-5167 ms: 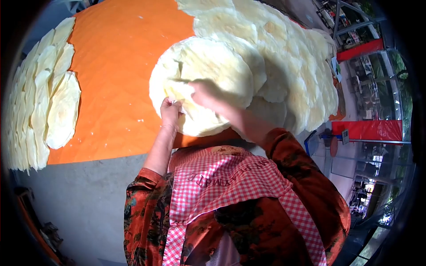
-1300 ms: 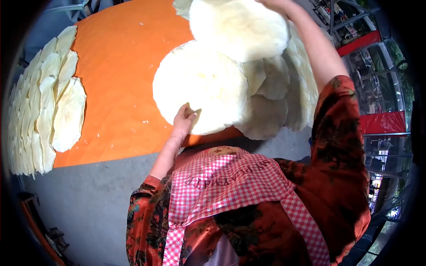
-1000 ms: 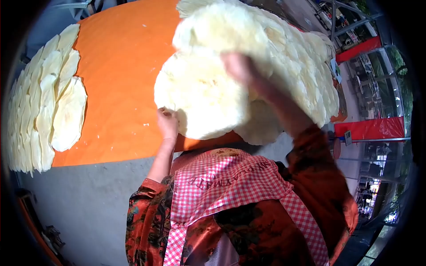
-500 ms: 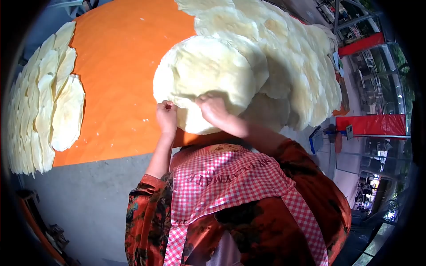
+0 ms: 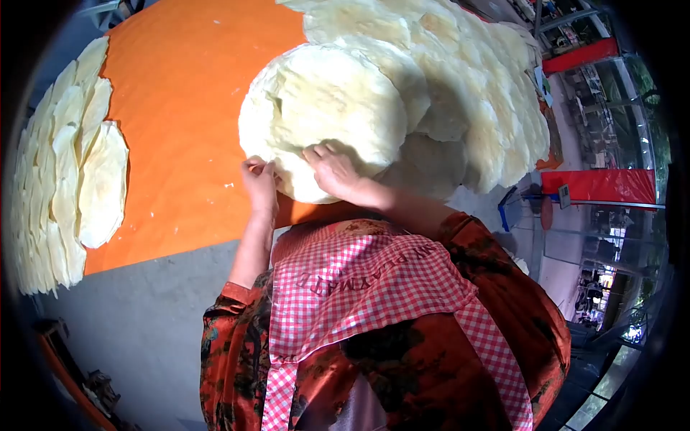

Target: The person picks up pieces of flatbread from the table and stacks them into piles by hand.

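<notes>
A large, round, pale flatbread (image 5: pixel 330 100) lies on the near right part of the orange cloth, overlapping other flatbreads on its right. At its lower left edge my left hand (image 5: pixel 260 185) is closed, thumb and fingers pinching the rim. My right hand (image 5: pixel 333 172) rests on the lower part of the same flatbread, its fingers curled in and gripping a raised fold of it. A shadow falls around the right fingers, so their tips are partly hidden.
An orange cloth (image 5: pixel 172 122) with small pale crumbs covers the table. Overlapping flatbreads (image 5: pixel 496 100) spread over the right side, and upright rows of flatbreads (image 5: pixel 65 172) line the left edge. Grey floor (image 5: pixel 158 323) lies in front. A red panel (image 5: pixel 604 188) stands at the right.
The view has shifted slightly, so the flatbread and both hands appear a little further up and left. Both hands stay at the flatbread's lower edge, with a crease now showing at its upper left.
</notes>
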